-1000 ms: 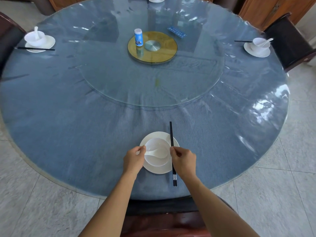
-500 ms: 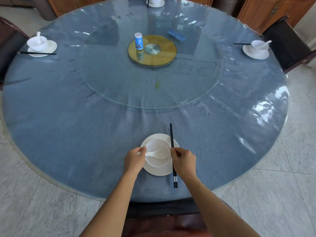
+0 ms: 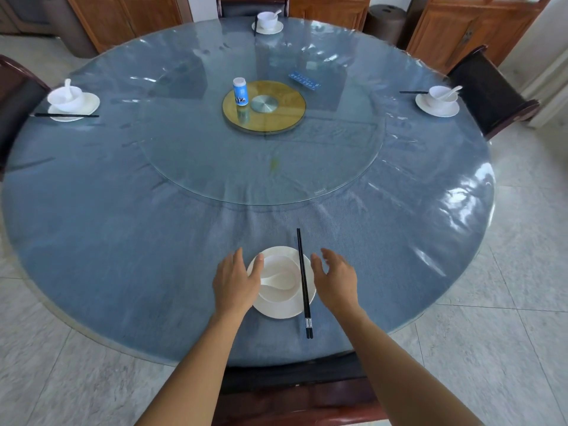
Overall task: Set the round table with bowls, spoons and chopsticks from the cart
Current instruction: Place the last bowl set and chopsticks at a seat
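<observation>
At the near edge of the round table (image 3: 107,241) stands a white saucer (image 3: 284,310) with a white bowl (image 3: 281,295) on it and a white spoon (image 3: 282,276) lying in the bowl. A pair of black chopsticks (image 3: 304,282) lies across the saucer's right rim, pointing away from me. My left hand (image 3: 235,281) is open, its fingers over the saucer's left rim. My right hand (image 3: 335,276) hovers open just right of the chopsticks, apart from them. Similar settings sit at the left (image 3: 66,99), the far side (image 3: 267,21) and the right (image 3: 441,98).
A glass turntable (image 3: 215,167) covers the table's middle, with a yellow disc (image 3: 289,98), a small blue-and-white bottle (image 3: 240,91) and a blue flat packet (image 3: 304,80). Dark chairs stand at the left (image 3: 12,96), right (image 3: 488,87) and right below me (image 3: 295,395). Wooden cabinets (image 3: 461,29) line the back.
Both hands have let go: the left released the spoon handle, the right released the chopsticks. Both are now spread open beside the setting. The view has tilted up.
</observation>
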The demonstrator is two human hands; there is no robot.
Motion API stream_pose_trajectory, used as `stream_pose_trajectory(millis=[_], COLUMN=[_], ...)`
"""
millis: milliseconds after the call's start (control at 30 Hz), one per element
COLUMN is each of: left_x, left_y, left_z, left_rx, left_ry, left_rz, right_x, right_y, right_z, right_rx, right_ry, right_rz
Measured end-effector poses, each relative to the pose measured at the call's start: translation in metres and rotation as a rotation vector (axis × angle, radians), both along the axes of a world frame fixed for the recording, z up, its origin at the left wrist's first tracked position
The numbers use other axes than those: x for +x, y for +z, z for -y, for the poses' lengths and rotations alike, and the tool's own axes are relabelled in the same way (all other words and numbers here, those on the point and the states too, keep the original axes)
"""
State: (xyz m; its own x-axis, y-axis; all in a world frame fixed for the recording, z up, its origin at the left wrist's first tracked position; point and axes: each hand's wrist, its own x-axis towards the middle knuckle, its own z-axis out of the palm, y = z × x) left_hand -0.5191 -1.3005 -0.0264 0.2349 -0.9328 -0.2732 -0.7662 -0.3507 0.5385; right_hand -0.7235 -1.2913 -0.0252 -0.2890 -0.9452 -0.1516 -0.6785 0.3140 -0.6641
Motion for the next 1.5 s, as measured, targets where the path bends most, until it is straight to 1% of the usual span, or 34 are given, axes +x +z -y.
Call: stream_pose_trajectory(millis=[67,133,200,333,467,600,767,867,1000,1200,1400,1500], left_x=[-0.010,-0.028,-0.053,-0.119,-0.205,-0.311,-0.444,-0.506,-0.580,-0.696,-0.813,-0.866], left_y=[0.019,0.039,0.059,0.093,0.116,0.125,0.135,0.145,0.159,0.154,0.137,0.139], left_z=[0.007,0.018,0.030,0.049,0.062,0.078,0.104,0.115,0.144,0.212,0.319,0.370], left_rx=[-0.075,-0.122,-0.212,-0.401,-0.535,-0.586,-0.587,-0.585,-0.573,-0.546,-0.500,-0.448], left_ry=[-0.164,-0.310,-0.440,-0.608,-0.706,-0.756,-0.775,-0.761,-0.738,-0.778,-0.736,-0.701], left_rz=[0.143,0.220,0.290,0.410,0.493,0.536,0.551,0.540,0.529,0.508,0.468,0.450], right_x=[-0.015,-0.037,-0.065,-0.138,-0.234,-0.342,-0.478,-0.548,-0.627,-0.734,-0.847,-0.891], right_y=[0.015,0.031,0.047,0.085,0.113,0.126,0.149,0.166,0.175,0.156,0.148,0.158], right_z=[0.005,0.009,0.011,0.006,-0.002,-0.006,-0.015,-0.015,0.010,0.082,0.203,0.268], right_rx=[-0.025,-0.035,-0.067,-0.160,-0.174,-0.152,-0.116,-0.099,-0.090,-0.075,-0.030,-0.022], right_ry=[0.053,0.083,0.040,-0.099,-0.180,-0.227,-0.275,-0.283,-0.293,-0.292,-0.259,-0.191], right_rz=[-0.124,-0.311,-0.440,-0.563,-0.676,-0.719,-0.739,-0.741,-0.720,-0.687,-0.653,-0.653])
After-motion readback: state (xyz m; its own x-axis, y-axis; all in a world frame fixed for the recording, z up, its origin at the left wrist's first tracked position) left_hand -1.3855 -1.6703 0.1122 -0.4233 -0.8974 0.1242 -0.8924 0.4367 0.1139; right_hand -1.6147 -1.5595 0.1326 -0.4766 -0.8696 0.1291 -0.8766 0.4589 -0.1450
